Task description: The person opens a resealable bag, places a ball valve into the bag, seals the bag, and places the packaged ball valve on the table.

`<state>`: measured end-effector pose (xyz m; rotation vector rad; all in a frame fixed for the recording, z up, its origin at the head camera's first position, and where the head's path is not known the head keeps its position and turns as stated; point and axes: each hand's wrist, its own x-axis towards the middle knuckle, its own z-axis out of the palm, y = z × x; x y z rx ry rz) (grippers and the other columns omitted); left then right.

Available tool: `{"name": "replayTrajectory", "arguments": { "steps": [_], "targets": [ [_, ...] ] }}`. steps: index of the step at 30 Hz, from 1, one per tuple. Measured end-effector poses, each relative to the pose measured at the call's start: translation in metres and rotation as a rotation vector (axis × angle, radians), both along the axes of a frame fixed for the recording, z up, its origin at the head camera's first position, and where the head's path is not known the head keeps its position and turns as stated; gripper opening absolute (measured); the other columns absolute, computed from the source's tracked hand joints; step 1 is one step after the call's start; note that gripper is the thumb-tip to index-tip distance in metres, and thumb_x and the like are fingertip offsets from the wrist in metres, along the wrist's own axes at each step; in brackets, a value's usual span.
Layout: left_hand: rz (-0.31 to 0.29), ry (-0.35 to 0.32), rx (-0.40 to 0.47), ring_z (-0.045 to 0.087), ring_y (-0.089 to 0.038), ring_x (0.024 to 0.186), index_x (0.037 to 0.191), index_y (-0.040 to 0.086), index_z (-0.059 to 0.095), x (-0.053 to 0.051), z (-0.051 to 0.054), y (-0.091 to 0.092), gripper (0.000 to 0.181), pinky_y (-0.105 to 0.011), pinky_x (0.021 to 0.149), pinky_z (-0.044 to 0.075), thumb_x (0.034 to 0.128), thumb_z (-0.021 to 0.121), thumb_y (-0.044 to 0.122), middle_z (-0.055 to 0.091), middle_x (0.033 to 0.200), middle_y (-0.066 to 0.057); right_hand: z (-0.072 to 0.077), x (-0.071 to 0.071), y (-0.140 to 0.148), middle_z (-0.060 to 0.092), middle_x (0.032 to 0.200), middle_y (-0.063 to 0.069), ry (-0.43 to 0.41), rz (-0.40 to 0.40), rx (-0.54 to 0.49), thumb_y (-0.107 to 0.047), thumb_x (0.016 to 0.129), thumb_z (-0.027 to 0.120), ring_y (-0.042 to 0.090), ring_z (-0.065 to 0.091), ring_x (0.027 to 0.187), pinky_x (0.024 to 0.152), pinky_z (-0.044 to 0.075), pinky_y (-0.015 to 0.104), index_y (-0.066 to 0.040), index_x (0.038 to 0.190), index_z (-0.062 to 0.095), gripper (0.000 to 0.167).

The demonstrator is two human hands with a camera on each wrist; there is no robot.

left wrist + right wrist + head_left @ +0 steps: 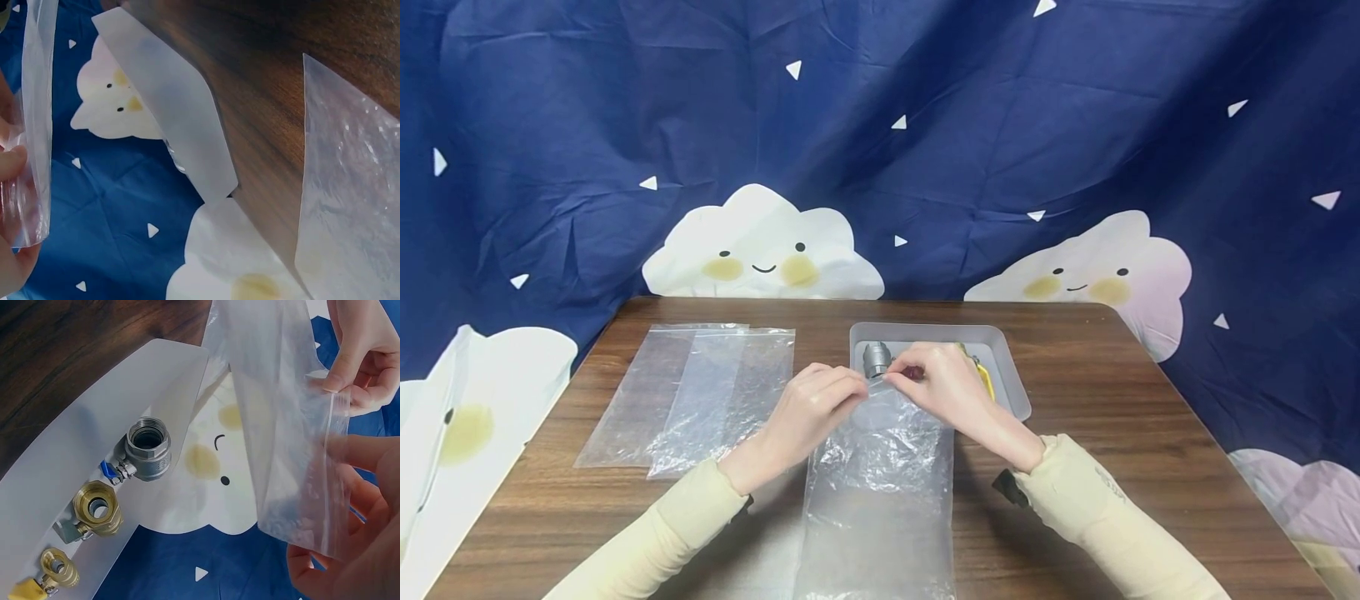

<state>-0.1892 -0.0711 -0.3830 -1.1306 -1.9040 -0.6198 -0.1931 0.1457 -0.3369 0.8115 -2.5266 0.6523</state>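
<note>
A clear zip-lock bag [880, 508] hangs between both hands over the near middle of the table, its zip edge uppermost. My left hand [808, 408] pinches one side of that edge between thumb and finger. At the other side, my right hand [946, 383] pinches the same edge. In the right wrist view the zip strip [331, 425] runs between the two hands, and no contents show in the bag. Just beyond the hands is a grey tray [1017, 392], partly covered by the right hand. It holds a silver ball valve [148, 453] and brass valves [100, 509].
Flat clear bags [715, 400] overlap on the table's left side. A smaller brass valve [59, 569] with a yellow handle lies in the tray. Behind the wooden table [1097, 375] hangs a blue cloth [955, 167] with clouds and triangles.
</note>
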Motion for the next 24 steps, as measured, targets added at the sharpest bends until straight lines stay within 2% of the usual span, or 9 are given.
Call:
{"name": "replayTrajectory", "arguments": {
  "steps": [4, 8, 12, 16, 20, 24],
  "targets": [
    [0.0, 0.011, -0.003, 0.071, -0.014, 0.087, 0.087, 0.009, 0.072, 0.0004, -0.0001, 0.0003, 0.014, -0.026, 0.078, 0.055, 0.0759, 0.08, 0.003, 0.076, 0.094, -0.002, 0.0023, 0.0009, 0.0009, 0.069, 0.072, -0.01, -0.031, -0.026, -0.004, -0.022, 0.084, 0.077, 0.003, 0.057, 0.064, 0.055, 0.045, 0.019, -0.02, 0.081, 0.078, 0.004],
    [0.024, 0.007, 0.001, 0.071, -0.013, 0.085, 0.087, 0.01, 0.072, -0.0008, 0.0002, -0.0005, 0.016, -0.025, 0.076, 0.055, 0.0751, 0.081, 0.003, 0.076, 0.094, 0.0, 0.0032, 0.0011, 0.0009, 0.068, 0.071, -0.009, -0.043, -0.004, -0.009, -0.02, 0.084, 0.077, 0.004, 0.055, 0.064, 0.055, 0.043, 0.017, -0.02, 0.08, 0.077, 0.004],
    [0.057, -0.009, 0.003, 0.071, -0.012, 0.083, 0.088, 0.01, 0.072, -0.003, 0.0011, -0.0023, 0.015, -0.025, 0.075, 0.055, 0.0772, 0.08, 0.005, 0.076, 0.091, 0.002, 0.0038, 0.0009, 0.0014, 0.069, 0.074, -0.005, -0.05, 0.067, 0.0, -0.012, 0.083, 0.077, 0.007, 0.058, 0.065, 0.059, 0.047, 0.017, -0.017, 0.082, 0.077, 0.005],
    [0.068, -0.022, -0.003, 0.071, -0.012, 0.083, 0.09, 0.01, 0.073, -0.0036, 0.0013, -0.0039, 0.012, -0.026, 0.075, 0.055, 0.0799, 0.078, 0.008, 0.076, 0.091, 0.003, 0.0039, 0.0001, 0.0027, 0.068, 0.079, 0.0, -0.059, 0.176, -0.004, -0.003, 0.082, 0.074, 0.009, 0.061, 0.07, 0.064, 0.053, 0.02, -0.009, 0.088, 0.07, 0.01],
    [0.069, -0.026, -0.007, 0.071, -0.012, 0.084, 0.091, 0.01, 0.073, -0.0023, 0.001, -0.0041, 0.01, -0.025, 0.076, 0.055, 0.0818, 0.076, 0.009, 0.076, 0.092, 0.002, 0.0041, -0.0008, 0.0051, 0.063, 0.079, 0.0, -0.025, 0.277, 0.01, 0.004, 0.084, 0.07, 0.009, 0.058, 0.073, 0.065, 0.053, 0.021, -0.01, 0.086, 0.062, 0.016],
    [0.061, -0.03, 0.002, 0.071, -0.013, 0.084, 0.091, 0.009, 0.072, -0.0014, 0.0003, -0.0034, 0.01, -0.026, 0.076, 0.055, 0.082, 0.076, 0.008, 0.075, 0.091, 0.002, 0.0058, 0.0, 0.0083, 0.068, 0.081, -0.002, 0.018, 0.308, 0.072, 0.004, 0.085, 0.069, 0.009, 0.062, 0.075, 0.068, 0.054, 0.023, -0.011, 0.086, 0.07, 0.015]
  ]
}}
